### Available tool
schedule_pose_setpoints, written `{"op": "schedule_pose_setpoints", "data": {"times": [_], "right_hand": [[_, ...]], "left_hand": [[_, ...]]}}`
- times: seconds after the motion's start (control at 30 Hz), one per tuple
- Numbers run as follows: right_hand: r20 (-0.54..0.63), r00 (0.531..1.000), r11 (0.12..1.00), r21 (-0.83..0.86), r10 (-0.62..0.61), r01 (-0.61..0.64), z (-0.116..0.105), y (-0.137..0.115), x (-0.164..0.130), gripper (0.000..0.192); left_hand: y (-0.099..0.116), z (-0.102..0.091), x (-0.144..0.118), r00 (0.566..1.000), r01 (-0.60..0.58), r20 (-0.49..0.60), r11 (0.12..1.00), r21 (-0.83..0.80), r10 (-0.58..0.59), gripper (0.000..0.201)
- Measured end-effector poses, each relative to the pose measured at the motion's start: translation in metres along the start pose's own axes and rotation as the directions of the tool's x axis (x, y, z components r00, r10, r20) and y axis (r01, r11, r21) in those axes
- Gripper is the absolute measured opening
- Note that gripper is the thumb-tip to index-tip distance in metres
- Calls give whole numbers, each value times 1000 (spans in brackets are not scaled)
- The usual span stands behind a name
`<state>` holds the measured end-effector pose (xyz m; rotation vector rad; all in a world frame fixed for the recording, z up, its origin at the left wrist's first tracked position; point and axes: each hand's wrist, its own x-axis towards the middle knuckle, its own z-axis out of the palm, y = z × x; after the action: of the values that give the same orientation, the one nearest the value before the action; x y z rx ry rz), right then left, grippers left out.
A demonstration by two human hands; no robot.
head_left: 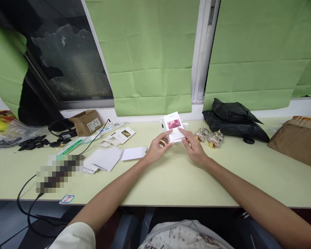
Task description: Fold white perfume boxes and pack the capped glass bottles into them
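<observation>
Both hands at the worktop's [171, 180] far edge, left hand [157, 149] and right hand [194, 147] pinching the small white box [174, 128] by fingertips only — light grip, so a slip could knock those glass bottles [209, 137] just beside it.

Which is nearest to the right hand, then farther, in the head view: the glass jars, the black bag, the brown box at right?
From the right hand:
1. Glass jars, just right of it.
2. Black bag, behind the jars by the wall.
3. Brown box, far right edge.
</observation>
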<state>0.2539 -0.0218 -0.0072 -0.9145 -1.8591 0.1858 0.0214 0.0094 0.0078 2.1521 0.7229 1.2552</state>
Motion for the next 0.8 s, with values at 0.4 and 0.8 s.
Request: {"op": "schedule_pose_setpoints", "data": {"times": [0.4, 0.8], "right_hand": [[-54, 998, 999, -8, 37, -37, 1, -3, -1, 56], [-75, 989, 988, 107, 123, -115, 5, 0, 0, 49]], "left_hand": [[-6, -2, -1, 999, -10, -33, 999, 31, 11, 57], [-2, -1, 0, 997, 74, 35, 987, -141, -69, 58]]}}
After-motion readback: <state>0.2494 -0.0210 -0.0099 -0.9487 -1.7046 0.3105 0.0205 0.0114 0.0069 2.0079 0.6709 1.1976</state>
